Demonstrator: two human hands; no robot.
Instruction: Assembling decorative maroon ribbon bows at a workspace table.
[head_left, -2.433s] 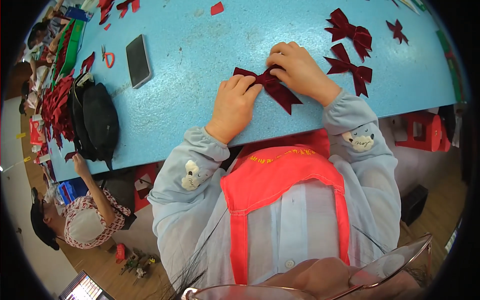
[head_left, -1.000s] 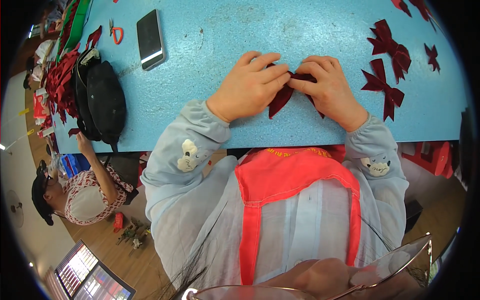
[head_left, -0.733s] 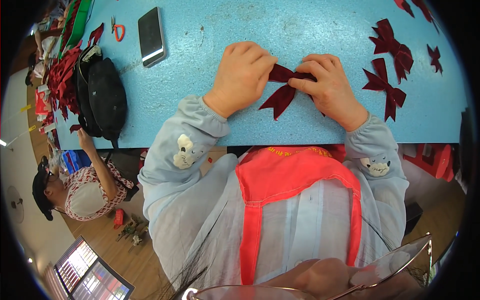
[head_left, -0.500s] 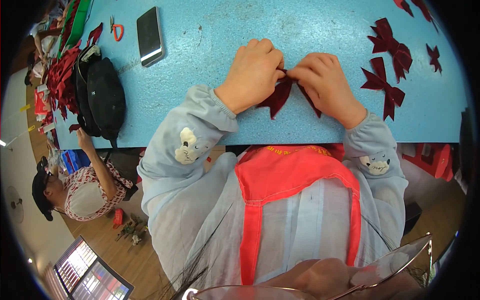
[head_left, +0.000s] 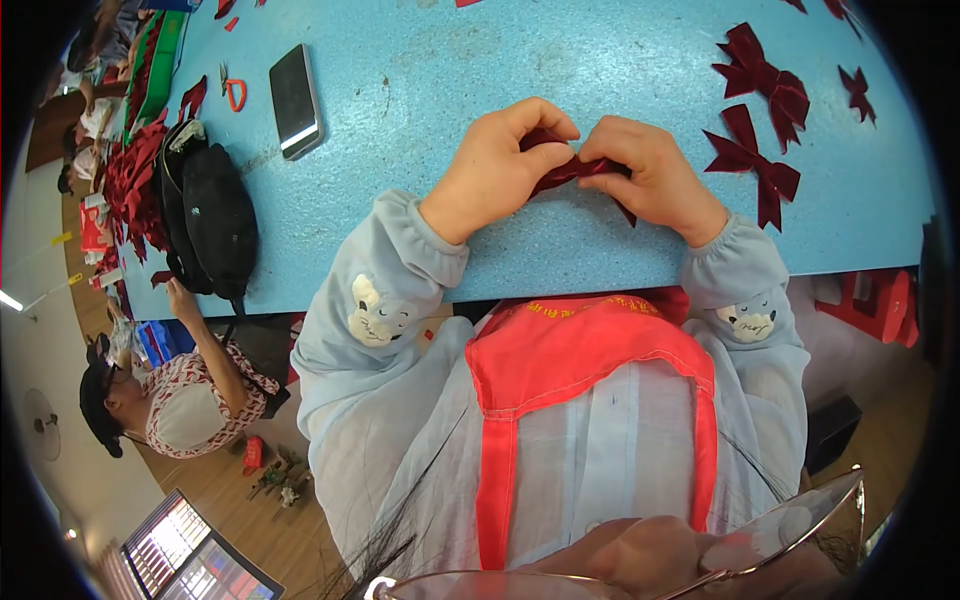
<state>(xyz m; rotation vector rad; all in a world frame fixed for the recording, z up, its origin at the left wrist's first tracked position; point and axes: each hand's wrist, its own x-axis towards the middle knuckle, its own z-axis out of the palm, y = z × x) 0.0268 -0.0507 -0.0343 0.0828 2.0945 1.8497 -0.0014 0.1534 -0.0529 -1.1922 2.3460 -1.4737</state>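
A dark red velvet ribbon stretches between my two hands above the near part of the blue table. My left hand pinches it between thumb and curled fingers, with a fold of it showing inside the grip. Close by, the thumb and forefinger of my right hand are closed on the ribbon's other side, and one pointed tail hangs below them. Part of the ribbon is hidden by my fingers. To the right lie velvet bows: one bow nearest my right hand and another bow beyond it.
At left are a phone, orange-handled scissors, a black bag and a heap of red ribbon. A small bow piece lies far right. Another person sits at the table's left, one hand at its edge.
My hands have turned the ribbon, so its tails no longer hang down widely and it runs more crosswise between them. Both hands keep their hold. The whole view has shifted slightly.
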